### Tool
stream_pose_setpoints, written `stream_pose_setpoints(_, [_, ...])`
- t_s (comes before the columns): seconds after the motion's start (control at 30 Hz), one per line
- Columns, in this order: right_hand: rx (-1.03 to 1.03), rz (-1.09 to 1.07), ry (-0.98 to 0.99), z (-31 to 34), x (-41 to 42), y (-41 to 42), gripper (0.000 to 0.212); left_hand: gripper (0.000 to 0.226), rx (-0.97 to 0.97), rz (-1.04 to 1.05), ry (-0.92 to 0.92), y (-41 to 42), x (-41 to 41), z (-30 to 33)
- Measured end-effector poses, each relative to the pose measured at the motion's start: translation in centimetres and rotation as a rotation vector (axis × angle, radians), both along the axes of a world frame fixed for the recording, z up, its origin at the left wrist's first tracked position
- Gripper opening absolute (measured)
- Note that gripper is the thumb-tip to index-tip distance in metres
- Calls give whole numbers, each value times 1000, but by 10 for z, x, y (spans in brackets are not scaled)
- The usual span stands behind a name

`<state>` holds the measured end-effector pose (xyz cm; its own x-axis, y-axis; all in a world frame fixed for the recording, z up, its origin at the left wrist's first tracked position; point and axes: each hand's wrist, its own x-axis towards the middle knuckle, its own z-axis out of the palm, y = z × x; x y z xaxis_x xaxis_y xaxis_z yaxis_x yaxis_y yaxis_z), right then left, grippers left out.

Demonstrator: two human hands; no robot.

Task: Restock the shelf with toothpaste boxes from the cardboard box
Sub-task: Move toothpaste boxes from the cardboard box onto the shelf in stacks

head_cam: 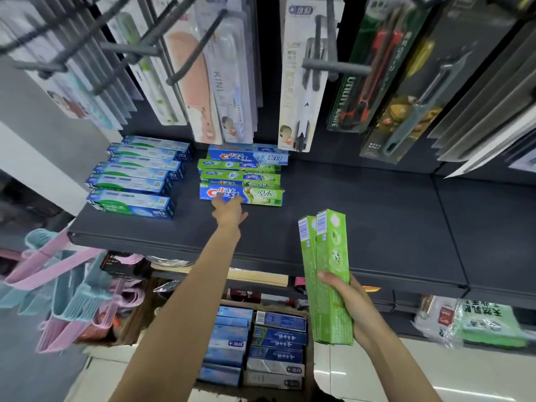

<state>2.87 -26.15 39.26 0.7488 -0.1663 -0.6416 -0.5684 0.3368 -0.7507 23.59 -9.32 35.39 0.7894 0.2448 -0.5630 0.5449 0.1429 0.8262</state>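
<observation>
Nearest us, low and right of centre in the head view, our right hand (352,307) is clamped round the lower part of two green toothpaste boxes (327,274), held side by side and upright, long axis pointing up toward the dark shelf (377,216). Our left hand (229,210) is stretched out at mid-frame, fingers straight and holding nothing, fingertips touching the front face of the front Crest box (240,194), which lies crosswise with its long axis running left to right. Behind it the Crest stack (243,169) climbs toward the back of the shelf, and to its left sits a row of blue boxes (136,175), also crosswise.

We judge the next move turns on this: the green pair stands on end in the right hand, below and right of the Crest stack, so it must be tipped to lie crosswise before it goes down on the bare shelf to the right. That stretch looks free; the hanging toothbrush packs (295,82) overhead are the only thing to brush against.

At the bottom centre, the cardboard box (309,358) still holds rows of blue packs
</observation>
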Motion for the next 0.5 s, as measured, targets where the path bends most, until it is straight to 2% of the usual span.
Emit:
stream_pose_setpoints(0.07, [22,6,-7,-1,1,0,61,54,717,-261,-337,8,4,-14])
stream_pose_setpoints(0.1, [27,10,-6,-1,1,0,56,54,1014,-436,-516,15,9,-22])
stream_pose_setpoints(0.13, [26,13,-1,-2,1,-1,54,54,1196,-605,-614,23,17,-28])
stream_pose_setpoints(0.17, [22,15,5,-2,1,-1,54,52,1290,-729,-644,30,23,-31])
stream_pose_setpoints(0.2, [17,12,11,-2,2,-2,54,50,1332,-794,-643,35,28,-34])
stream_pose_setpoints(0.33, [1,-11,19,-2,7,-6,45,39,1352,-831,-718,42,32,-40])
stream_pose_setpoints(0.4, [13,-13,20,-2,10,-6,42,33,1372,-780,-734,40,35,-40])
stream_pose_setpoints(0.5, [27,-21,15,0,14,-5,55,29,1341,-671,-659,36,46,-36])
